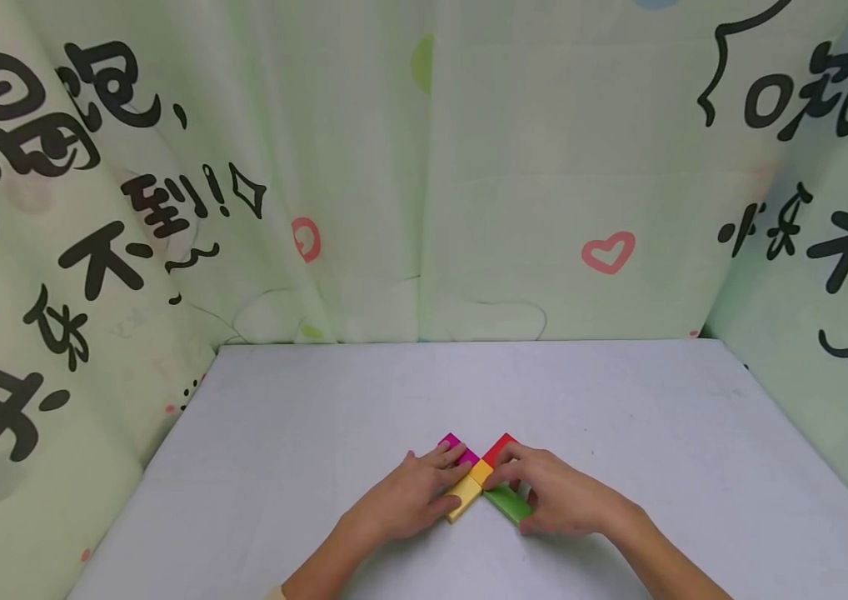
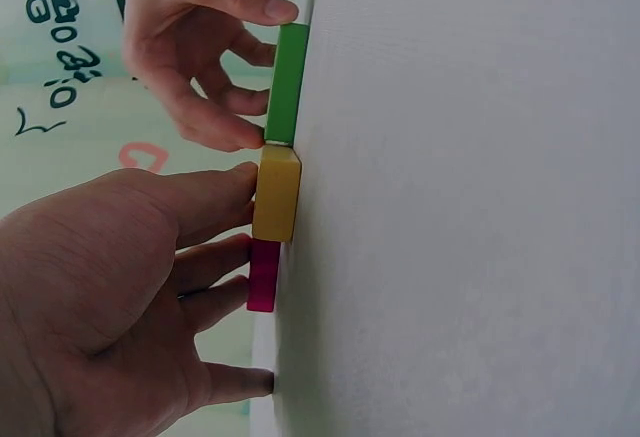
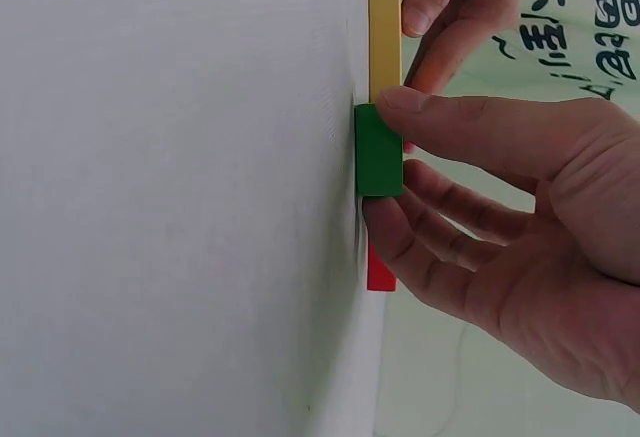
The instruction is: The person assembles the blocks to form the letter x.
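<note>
Small coloured blocks lie on the table in an X. A yellow block [image 1: 464, 498] and a magenta block [image 1: 466, 455] form its left arms, a red block [image 1: 500, 446] and a green block [image 1: 505, 502] its right arms. At the crossing shows an orange square piece [image 1: 481, 472]. My left hand [image 1: 416, 492] rests its fairly straight fingers on the yellow and magenta blocks. With thumb and fingertips at opposite ends, my right hand [image 1: 562, 492] pinches the green block [image 3: 379, 152]. Its fingers partly cover the red block [image 3: 381, 269].
A white cloth-covered table [image 1: 304, 417] spreads around the blocks. Pale green curtains [image 1: 364, 167] with black lettering hang behind it and along both sides.
</note>
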The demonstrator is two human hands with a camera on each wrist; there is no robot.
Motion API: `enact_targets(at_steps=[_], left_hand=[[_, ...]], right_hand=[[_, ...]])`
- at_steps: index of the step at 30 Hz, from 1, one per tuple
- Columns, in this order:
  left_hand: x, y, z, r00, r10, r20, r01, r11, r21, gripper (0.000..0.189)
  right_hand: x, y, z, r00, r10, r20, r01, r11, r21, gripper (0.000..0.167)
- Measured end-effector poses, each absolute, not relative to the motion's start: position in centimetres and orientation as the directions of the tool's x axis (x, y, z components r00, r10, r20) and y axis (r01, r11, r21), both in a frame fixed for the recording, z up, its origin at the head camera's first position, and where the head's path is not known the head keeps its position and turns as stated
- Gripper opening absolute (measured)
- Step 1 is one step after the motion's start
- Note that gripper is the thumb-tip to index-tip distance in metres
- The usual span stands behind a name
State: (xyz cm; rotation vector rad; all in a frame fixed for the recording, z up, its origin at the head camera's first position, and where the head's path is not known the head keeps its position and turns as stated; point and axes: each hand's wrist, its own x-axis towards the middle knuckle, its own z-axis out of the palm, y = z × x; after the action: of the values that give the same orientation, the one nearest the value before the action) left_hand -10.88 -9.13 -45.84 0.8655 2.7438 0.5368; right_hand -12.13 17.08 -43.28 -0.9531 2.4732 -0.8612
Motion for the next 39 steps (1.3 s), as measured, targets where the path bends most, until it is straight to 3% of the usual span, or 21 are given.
enact_targets(at_steps=[7,14,25,39], left_hand=[[-10.98,-9.14,-46.03,-0.802,0.592,-0.085,0.518,0.758,0.395,0.056],[-11.01,-9.1,-45.95,-0.799,0.596,-0.079,0.522,0.753,0.401,0.056],[-10.99,-9.06,-45.98,-0.803,0.59,-0.086,0.515,0.759,0.4,0.057],[-11.12,-9.03,-46.06,-0.802,0.59,-0.096,0.513,0.762,0.395,0.057]], right_hand=[[-12.2,17.18,-43.12,-0.721,-0.685,-0.106,-0.47,0.596,-0.651,0.051],[-12.34,17.57,-42.81,-0.749,-0.663,-0.022,-0.518,0.606,-0.604,0.038],[-12.62,17.97,-42.88,-0.758,-0.652,-0.016,-0.556,0.659,-0.506,0.05],[-12.6,18.07,-42.77,-0.754,-0.657,-0.022,-0.561,0.66,-0.5,0.044]])
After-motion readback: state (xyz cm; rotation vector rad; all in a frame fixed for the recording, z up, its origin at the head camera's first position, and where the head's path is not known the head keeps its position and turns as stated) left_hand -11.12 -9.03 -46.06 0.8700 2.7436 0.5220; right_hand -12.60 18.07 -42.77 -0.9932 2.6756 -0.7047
